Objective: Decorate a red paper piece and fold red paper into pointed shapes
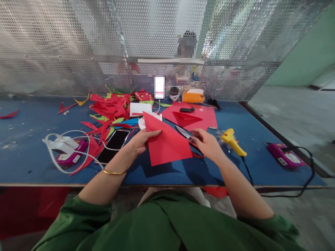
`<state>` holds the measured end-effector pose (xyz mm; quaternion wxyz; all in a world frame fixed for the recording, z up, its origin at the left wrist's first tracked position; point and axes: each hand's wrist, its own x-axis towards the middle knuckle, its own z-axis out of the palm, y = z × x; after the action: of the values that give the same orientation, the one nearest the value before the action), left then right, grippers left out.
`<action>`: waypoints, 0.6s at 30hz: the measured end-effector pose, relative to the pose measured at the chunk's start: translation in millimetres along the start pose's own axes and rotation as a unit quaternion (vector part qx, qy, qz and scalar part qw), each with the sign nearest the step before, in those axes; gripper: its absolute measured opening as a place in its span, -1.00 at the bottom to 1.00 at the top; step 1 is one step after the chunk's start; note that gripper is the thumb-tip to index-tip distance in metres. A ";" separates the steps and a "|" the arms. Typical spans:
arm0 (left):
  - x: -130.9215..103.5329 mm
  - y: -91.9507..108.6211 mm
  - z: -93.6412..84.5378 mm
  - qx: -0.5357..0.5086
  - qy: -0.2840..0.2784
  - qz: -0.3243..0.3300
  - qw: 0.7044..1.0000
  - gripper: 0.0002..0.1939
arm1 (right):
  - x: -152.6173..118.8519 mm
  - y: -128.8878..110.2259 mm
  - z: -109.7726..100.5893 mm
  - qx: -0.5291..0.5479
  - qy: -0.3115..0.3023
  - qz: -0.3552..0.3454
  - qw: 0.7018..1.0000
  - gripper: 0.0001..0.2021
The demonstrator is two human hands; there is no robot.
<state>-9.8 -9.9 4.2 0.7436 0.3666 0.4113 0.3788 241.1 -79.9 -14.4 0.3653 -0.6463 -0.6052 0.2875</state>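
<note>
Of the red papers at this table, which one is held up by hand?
The red sheet in the left hand, beside the scissors; the flat sheet behind it and the red scraps lie on the blue table.

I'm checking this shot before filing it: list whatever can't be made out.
In the head view:
Left hand: most fingers are hidden behind the red sheet.
Scissors: part of the handles is covered by the right hand.
White object: partly hidden by the red sheet, so I can't tell what it is.
Upright screen: washed out and pixelated.
Left purple box: partly covered by a white charger.
</note>
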 end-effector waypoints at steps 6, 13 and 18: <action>7.9 12.2 -6.8 0.002 0.002 0.031 1.000 -0.71 | -15.9 27.8 -13.5 -0.254 -0.059 -0.022 0.965 -0.55; 13.4 15.9 -5.9 0.022 0.015 0.019 0.999 -0.77 | 8.1 23.8 -15.3 -0.338 -0.118 -0.014 0.934 -0.39; 10.9 33.7 -8.9 0.014 0.039 0.040 0.998 -0.81 | 13.6 27.2 -29.3 -0.275 -0.113 0.039 0.954 -0.36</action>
<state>-22.5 16.6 25.9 0.7063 0.3782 0.4302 0.4160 281.8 -70.1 -19.1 0.0904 -0.7081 -0.6725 0.1951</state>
